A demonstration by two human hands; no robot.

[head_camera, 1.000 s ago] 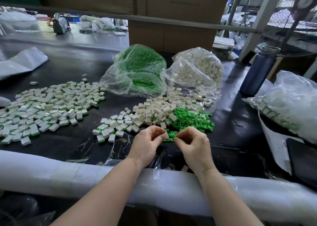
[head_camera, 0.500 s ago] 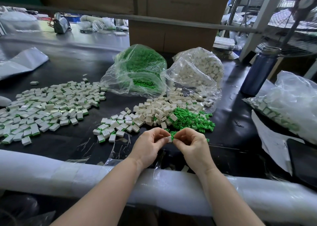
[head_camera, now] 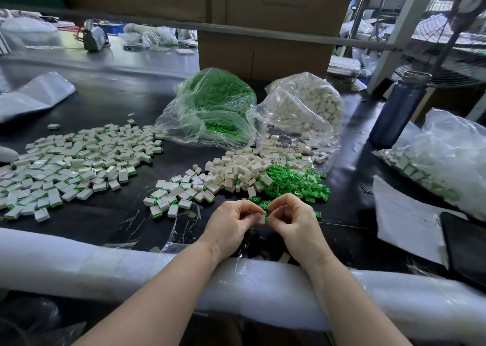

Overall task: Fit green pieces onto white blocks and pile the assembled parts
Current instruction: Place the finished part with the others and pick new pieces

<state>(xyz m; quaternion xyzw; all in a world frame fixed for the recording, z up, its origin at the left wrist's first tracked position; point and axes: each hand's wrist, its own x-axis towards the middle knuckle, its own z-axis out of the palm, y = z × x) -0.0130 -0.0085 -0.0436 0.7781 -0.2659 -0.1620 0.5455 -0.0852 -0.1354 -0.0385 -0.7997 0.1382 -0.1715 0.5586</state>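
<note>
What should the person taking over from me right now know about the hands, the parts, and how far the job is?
Left hand pinches a white block; right hand presses a green piece onto it, not clearly seated yet.
Loose white blocks and loose green pieces lie just beyond the hands, spilling from their bags.
Done: a big assembled pile at far left, a smaller one nearer the hands.
Left: finish this part, add it to a pile, keep going through the loose stock and both bags.
</note>
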